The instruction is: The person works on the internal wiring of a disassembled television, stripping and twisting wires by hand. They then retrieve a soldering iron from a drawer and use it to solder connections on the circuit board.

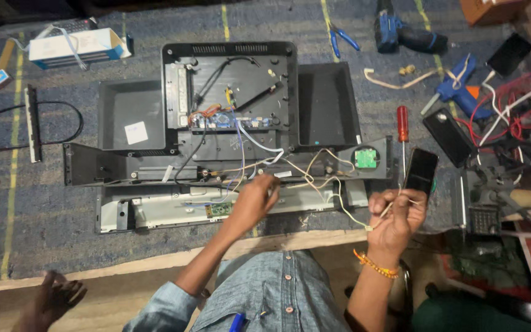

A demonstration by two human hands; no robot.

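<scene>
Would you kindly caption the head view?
Left hand on wires of an opened monitor; right hand pinches a wire end.

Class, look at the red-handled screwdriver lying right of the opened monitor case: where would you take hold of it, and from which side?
Take the red-handled screwdriver by its thick red handle, the end away from the person, coming down from above. It lies flat on the mat, thin shaft pointing towards the right hand; the handle stands free of the black phone beside the shaft.
</scene>
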